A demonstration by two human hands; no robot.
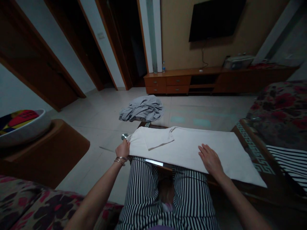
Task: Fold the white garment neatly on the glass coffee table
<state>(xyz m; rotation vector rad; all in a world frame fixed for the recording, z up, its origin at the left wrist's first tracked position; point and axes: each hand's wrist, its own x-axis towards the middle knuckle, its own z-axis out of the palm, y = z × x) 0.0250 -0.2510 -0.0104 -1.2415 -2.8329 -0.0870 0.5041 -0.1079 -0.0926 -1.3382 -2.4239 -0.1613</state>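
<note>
A white shirt [189, 145], folded lengthwise with a short sleeve laid over it, is spread across a low dark table [251, 153] in front of my knees. At its left end my left hand [122, 149] is closed, pinching the edge of the cloth. My right hand [211, 159] lies flat on the right half of the shirt, its fingers stretched out. A bright white strip [154, 162] shows at the near table edge under the cloth.
A crumpled grey cloth [144, 108] lies beyond the table. Black-and-white striped cloth [289, 163] sits at the right. A white basin [26, 127] with colourful fabric rests on brown furniture [72, 137]. Flowered sofas flank me; a TV cabinet [177, 81] stands along the far wall.
</note>
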